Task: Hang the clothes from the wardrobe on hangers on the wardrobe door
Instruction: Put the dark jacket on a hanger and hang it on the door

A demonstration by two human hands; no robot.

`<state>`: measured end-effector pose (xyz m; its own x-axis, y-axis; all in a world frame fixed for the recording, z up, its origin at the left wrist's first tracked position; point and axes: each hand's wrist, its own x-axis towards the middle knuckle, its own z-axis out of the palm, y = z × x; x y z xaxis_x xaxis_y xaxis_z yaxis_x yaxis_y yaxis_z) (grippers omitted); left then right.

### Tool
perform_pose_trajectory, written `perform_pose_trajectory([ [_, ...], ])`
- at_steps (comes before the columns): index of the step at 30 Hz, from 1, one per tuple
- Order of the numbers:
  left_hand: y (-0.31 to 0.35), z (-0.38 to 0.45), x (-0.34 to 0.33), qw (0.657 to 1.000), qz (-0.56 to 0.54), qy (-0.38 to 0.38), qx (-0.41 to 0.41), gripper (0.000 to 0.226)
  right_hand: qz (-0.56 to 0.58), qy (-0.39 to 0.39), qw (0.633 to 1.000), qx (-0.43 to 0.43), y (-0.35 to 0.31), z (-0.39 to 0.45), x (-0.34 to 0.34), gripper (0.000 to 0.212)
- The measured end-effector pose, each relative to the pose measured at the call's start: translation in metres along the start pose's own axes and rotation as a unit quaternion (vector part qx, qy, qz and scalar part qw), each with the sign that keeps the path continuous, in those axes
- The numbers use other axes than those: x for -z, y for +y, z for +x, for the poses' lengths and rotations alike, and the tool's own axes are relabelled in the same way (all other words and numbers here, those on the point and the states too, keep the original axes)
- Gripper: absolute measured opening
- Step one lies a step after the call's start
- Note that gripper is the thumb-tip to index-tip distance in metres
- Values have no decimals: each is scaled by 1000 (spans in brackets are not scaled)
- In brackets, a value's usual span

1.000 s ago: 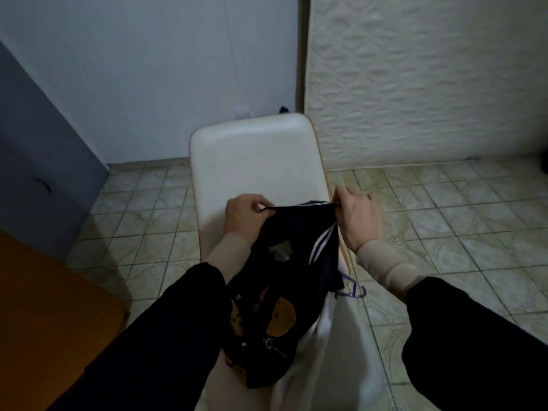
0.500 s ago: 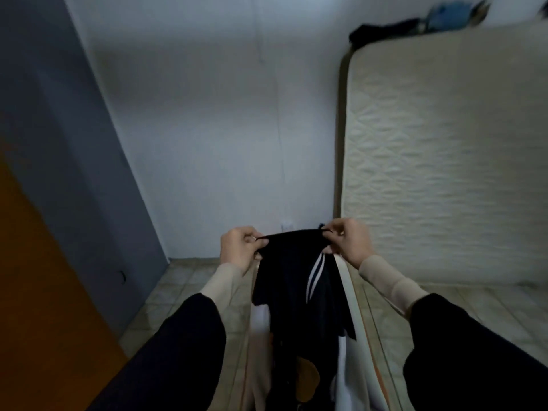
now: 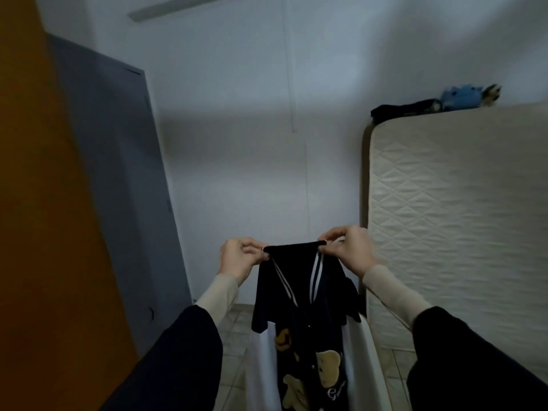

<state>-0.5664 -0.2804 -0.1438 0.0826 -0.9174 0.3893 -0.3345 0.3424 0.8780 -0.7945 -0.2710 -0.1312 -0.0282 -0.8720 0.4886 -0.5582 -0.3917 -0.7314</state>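
- A white wall [image 3: 237, 129] filled the background, with a thin cord running down it.
- A quilted mattress [image 3: 462, 221] stood on edge at the right, leaning by the wall.
- An orange door [image 3: 44, 232] took up the left edge, blurred and close to the camera; a grey panel [image 3: 118, 173] stood just behind it.
- The floor [image 3: 234, 336] was tiled, seen only in patches low in the view.
- A dark shirt [image 3: 299, 295] hung in front of the person, held up in the air between the two hands — navy, with white stripes along the neckline and bear prints lower down. Something white showed behind its lower part; what it was could not be told.
- The left hand [image 3: 240, 258] pinched the shirt's top edge at its left end, fingers curled round the fabric.
- The right hand [image 3: 350, 247] pinched the same edge at its right end, fingers curled too, so the edge ran taut between the two.
- Both arms wore dark sleeves over beige cuffs.
- On top of the mattress lay dark clothes [image 3: 406, 109] and, just beside them, a blue toy [image 3: 462, 96] — too blurred to say more.
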Motion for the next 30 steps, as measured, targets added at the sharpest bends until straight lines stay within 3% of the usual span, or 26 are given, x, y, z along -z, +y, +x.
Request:
perform_pose_trajectory([
  [6, 35, -7, 12, 987, 125, 83, -55, 11, -248, 27, 961, 118, -26, 0, 10, 21],
  [10, 80, 0, 31, 947, 259, 151, -114, 7, -198, 89, 962, 166, -52, 22, 24, 19],
  [16, 117, 3, 50, 963, 197, 136, -129, 8, -61, 87, 980, 170, -86, 38, 30, 15],
  [22, 51, -39, 39, 979, 180, 74, -58, 7, -44, -13, 992, 116, -44, 7, -14, 10],
  [30, -80, -97, 21, 973, 213, -55, 68, 6, -61, -152, 986, 20, 45, -52, -93, 12],
])
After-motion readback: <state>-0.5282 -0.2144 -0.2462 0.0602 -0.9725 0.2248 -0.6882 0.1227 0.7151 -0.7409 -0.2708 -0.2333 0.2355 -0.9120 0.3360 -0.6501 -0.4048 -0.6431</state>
